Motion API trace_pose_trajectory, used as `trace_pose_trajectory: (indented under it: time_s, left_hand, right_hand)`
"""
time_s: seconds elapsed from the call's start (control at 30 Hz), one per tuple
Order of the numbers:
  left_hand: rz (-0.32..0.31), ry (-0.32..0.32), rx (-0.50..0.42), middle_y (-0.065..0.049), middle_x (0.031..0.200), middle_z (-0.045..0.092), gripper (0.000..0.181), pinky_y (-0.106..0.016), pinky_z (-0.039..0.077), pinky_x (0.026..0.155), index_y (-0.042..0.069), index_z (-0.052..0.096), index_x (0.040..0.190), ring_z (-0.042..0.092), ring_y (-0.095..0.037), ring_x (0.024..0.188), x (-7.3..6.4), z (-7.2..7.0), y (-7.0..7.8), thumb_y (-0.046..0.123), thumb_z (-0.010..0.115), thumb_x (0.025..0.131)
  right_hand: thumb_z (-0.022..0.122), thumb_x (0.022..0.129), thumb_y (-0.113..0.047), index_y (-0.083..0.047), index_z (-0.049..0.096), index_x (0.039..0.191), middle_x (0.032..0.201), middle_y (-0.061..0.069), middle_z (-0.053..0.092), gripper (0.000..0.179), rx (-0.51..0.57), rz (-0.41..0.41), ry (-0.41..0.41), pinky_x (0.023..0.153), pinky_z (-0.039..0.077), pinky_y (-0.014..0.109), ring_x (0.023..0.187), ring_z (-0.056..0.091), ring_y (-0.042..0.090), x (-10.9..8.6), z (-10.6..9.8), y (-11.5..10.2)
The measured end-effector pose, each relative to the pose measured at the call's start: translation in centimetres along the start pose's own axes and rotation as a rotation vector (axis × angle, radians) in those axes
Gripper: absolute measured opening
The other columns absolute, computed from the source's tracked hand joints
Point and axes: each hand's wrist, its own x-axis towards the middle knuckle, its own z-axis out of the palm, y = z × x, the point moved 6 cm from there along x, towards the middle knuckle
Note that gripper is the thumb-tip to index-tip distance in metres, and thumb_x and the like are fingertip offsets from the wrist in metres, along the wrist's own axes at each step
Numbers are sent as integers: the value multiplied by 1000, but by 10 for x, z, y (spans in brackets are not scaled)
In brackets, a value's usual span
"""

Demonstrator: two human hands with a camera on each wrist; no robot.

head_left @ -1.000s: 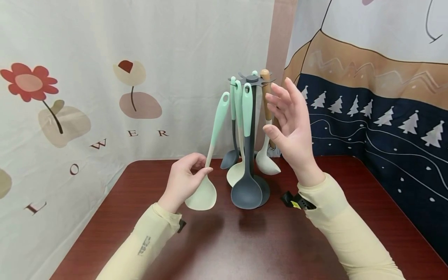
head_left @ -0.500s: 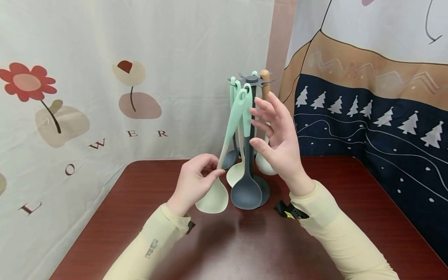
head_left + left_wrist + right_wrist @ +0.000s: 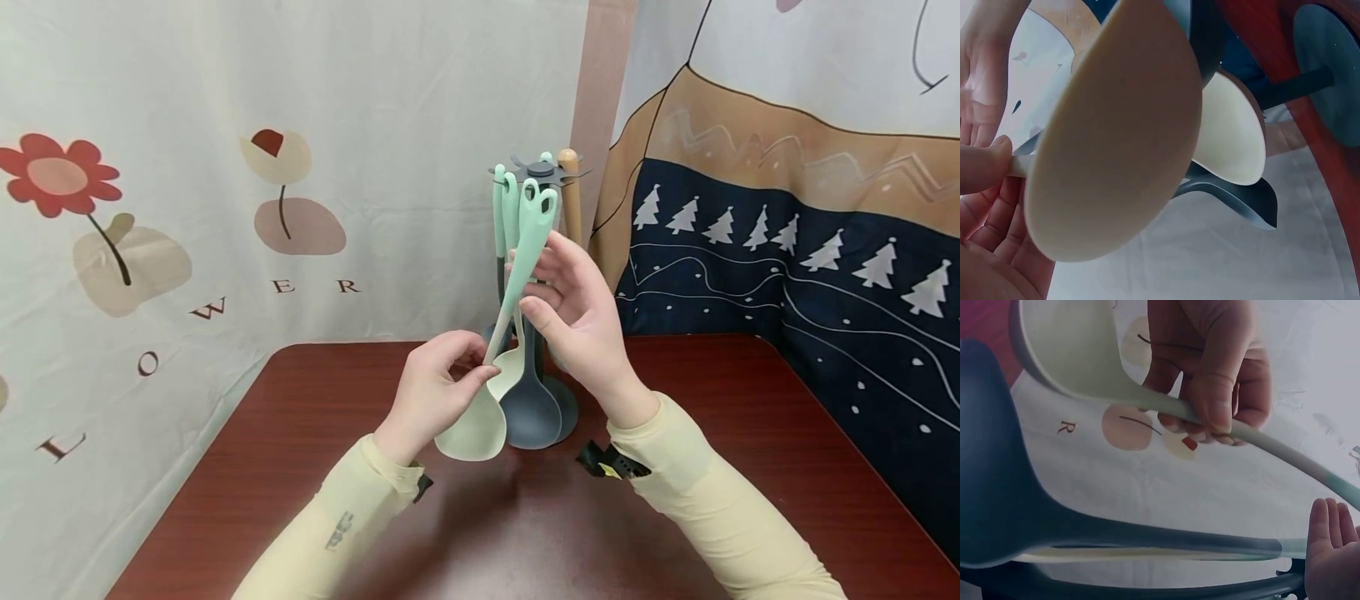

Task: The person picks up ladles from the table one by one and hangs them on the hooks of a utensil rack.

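Observation:
My left hand [image 3: 438, 392] pinches the neck of a cream spatula [image 3: 474, 429] between thumb and fingers. Its mint handle [image 3: 529, 242] leans up to the right, in front of the utensil rack [image 3: 542, 171]. In the right wrist view, the left thumb and fingertips [image 3: 1219, 412] close on the pale shaft. My right hand [image 3: 581, 325] is raised beside that handle, palm toward it and fingers extended; the right fingertips [image 3: 1329, 519] appear just short of it. Behind the spatula hang a dark grey ladle [image 3: 534, 412] and a cream ladle [image 3: 507, 371], both mint-handled.
The rack stands on a round dark base [image 3: 567, 408] on the reddish-brown table [image 3: 337, 400]. A wooden-handled utensil [image 3: 571, 196] hangs at its right, its lower part behind my right hand. Printed curtains [image 3: 420, 167] close off the back and right.
My left hand has carried the spatula rightward, its handle now overlapping the rack's front. My right hand has come down and left, from beside the wooden handle to beside the spatula's handle.

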Motion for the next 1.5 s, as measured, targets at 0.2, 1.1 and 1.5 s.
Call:
trace_pose_trajectory:
  time_s: [0.2, 1.1, 1.5]
  left_hand:
    - [-2, -13, -14, 5, 78, 61, 21, -26, 56, 63, 10, 68, 85, 61, -8, 70, 1, 4, 3, -1, 83, 77]
    - [65, -71, 224, -6, 112, 69, 44, -35, 48, 92, 6, 68, 120, 61, -17, 104, -8, 4, -3, 21, 83, 82]
    - [89, -52, 343, -7, 128, 63, 59, -45, 38, 104, 7, 59, 133, 55, -26, 121, -17, -9, -9, 31, 79, 83]
  right_hand:
    - [61, 98, -6, 9, 50, 133, 115, 24, 64, 40, -83, 36, 18, 94, 52, 39, 104, 67, 26, 0, 0, -2]
    - [56, 97, 4, 11, 58, 125, 101, 15, 68, 28, -163, 123, 75, 85, 55, 31, 88, 67, 24, 15, -31, -16]
    - [55, 99, 2, 8, 60, 127, 99, 11, 69, 29, -238, 207, 50, 82, 56, 28, 86, 68, 22, 17, -47, -18]
